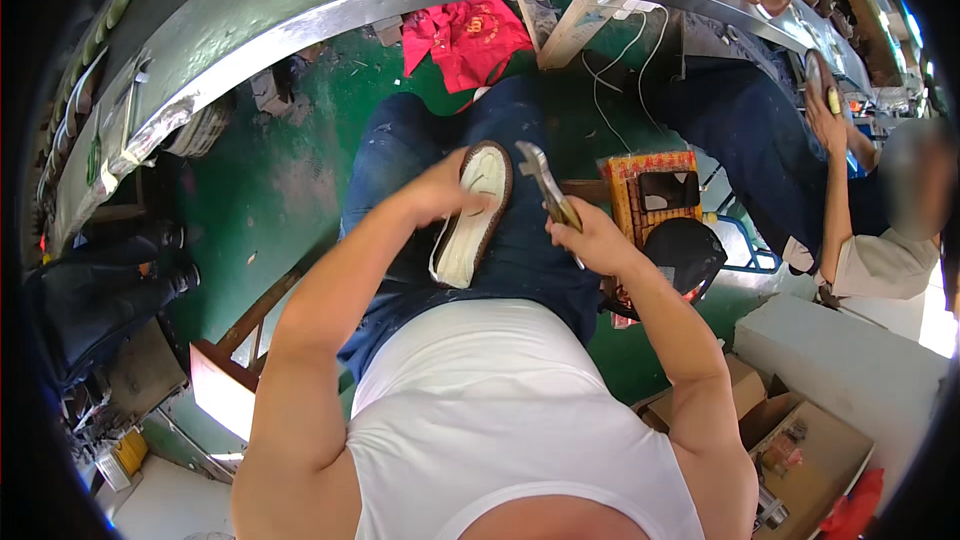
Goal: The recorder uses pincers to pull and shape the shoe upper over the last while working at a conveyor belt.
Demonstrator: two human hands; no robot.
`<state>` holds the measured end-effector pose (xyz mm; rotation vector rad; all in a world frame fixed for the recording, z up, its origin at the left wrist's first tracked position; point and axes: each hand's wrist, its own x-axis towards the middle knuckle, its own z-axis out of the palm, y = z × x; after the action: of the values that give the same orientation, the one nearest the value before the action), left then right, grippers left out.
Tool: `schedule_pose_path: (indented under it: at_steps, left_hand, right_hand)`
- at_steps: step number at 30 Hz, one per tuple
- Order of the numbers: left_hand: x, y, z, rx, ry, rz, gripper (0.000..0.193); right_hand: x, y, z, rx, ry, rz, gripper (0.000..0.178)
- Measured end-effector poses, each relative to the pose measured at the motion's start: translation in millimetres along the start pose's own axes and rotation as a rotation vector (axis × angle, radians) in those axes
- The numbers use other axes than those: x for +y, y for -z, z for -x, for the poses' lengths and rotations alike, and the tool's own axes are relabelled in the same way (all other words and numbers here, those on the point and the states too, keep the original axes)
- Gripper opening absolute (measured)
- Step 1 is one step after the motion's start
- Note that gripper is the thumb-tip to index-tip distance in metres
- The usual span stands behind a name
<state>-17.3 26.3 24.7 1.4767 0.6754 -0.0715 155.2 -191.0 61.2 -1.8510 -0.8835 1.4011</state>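
Note:
A shoe (462, 248) with a whitish bottom and a brown edge lies bottom up across my lap, its rounded toe pointing away from me. My left hand (445, 190) grips it from the left side, with fingers reaching over the pale bottom. To the right of the shoe, and apart from it, my right hand (592, 240) is closed around lasting pincers (543, 178). Their hooked metal head points up and away, toward the shoe's toe. My palm hides part of the handles.
A metal-edged bench (330, 15) curves across the far side. Right of my knees, an orange slatted stool (625, 185) bears a dark phone-like object (668, 191) beside a black round item (685, 252). Red cloth (468, 40) lies on the green floor. Another person (840, 190) works at right.

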Motion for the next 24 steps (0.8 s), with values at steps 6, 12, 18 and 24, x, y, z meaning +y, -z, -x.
schedule_pose_path:
  at_steps: [6,12,18,24]
  left_hand:
    - [0.2,-6.1,60.2,0.288,0.087,-0.478,0.030]
    - [-13.9,-24.0,59.3,0.465,-0.136,-0.506,0.020]
    - [-24.5,-34.7,53.5,0.502,-0.306,-0.615,0.018]
    - [-22.6,-32.4,53.5,0.506,-0.263,-0.533,0.016]
  right_hand:
    - [-18.0,-6.8,12.9,-0.085,0.061,0.262,0.019]
    - [-39.3,-7.0,-0.7,-0.353,-0.245,0.125,0.022]
    - [-35.7,-25.3,-21.0,0.167,0.355,0.452,0.020]
    - [-50.7,4.6,3.6,-0.279,-0.168,0.152,0.025]
